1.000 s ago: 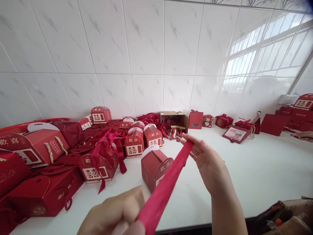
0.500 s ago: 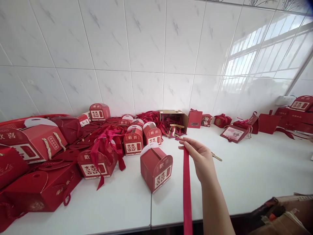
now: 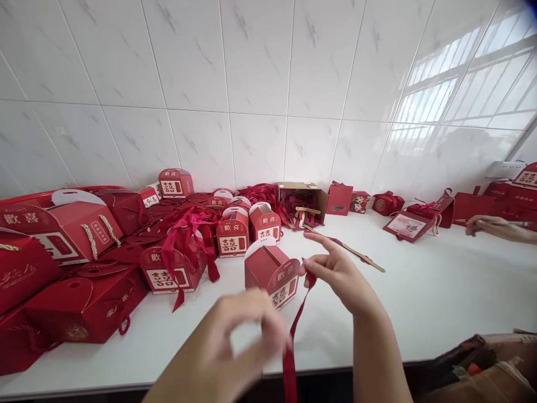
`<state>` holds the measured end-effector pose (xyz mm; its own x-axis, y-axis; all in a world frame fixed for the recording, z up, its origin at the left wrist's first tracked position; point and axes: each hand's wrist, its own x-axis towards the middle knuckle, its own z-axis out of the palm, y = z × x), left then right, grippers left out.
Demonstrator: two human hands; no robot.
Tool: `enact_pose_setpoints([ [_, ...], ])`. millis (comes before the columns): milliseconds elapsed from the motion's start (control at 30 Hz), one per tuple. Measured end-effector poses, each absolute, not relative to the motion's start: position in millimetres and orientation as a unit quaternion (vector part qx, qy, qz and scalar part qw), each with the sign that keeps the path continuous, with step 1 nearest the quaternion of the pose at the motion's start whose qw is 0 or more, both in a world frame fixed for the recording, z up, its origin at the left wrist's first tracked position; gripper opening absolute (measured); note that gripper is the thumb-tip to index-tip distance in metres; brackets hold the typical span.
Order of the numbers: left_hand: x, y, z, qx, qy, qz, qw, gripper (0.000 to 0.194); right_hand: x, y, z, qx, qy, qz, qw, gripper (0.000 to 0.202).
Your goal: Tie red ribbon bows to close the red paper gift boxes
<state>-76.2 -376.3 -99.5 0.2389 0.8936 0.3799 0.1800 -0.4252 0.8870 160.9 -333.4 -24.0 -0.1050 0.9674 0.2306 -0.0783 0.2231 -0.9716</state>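
Observation:
My right hand (image 3: pixel 329 268) pinches the upper end of a dark red ribbon (image 3: pixel 298 316) between thumb and fingers, its index finger stretched out. My left hand (image 3: pixel 239 336), blurred by motion, curls thumb and fingertips together around the same ribbon lower down. From there the ribbon hangs past the table's front edge. Just behind my hands stands a small red gift box (image 3: pixel 268 268) with a rounded lid, a slot on top and a white label with dark characters. My left hand hides part of its lower front.
Red gift boxes (image 3: pixel 232 238) crowd the left, one with a ribbon bow (image 3: pixel 187 235). An open carton (image 3: pixel 321 196) holds red ribbons; thin wooden sticks (image 3: pixel 363 256) lie before it. At the right, another person's hand (image 3: pixel 499 228) reaches in. A brown carton (image 3: pixel 495 364) stands at lower right.
My left hand has come in from below and closed on the ribbon. My right hand has lowered slightly, its ribbon now slanting. Another person's hand has appeared at the right.

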Motion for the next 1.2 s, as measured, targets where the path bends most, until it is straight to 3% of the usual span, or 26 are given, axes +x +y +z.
enact_pose_setpoints([
  [133,-29,-330,-35,0.724,0.455,0.474,0.211,0.022,153,-332,-26,-0.402,-0.592,0.497,0.491,0.056],
  [333,-11,-320,-46,0.731,0.452,0.455,0.232,0.028,144,-326,-30,-0.437,-0.586,0.481,0.484,0.054],
  [533,-14,-324,-38,0.688,0.459,0.45,0.336,0.038,142,-327,-28,-0.435,-0.586,0.5,0.466,0.048],
  [933,-22,-338,-27,0.712,0.441,0.363,0.409,0.018,151,-338,-22,-0.408,-0.631,0.53,0.394,0.036],
  [1200,-20,-331,-28,0.728,0.427,0.401,0.357,0.014,150,-338,-23,-0.422,-0.642,0.503,0.395,0.032],
])
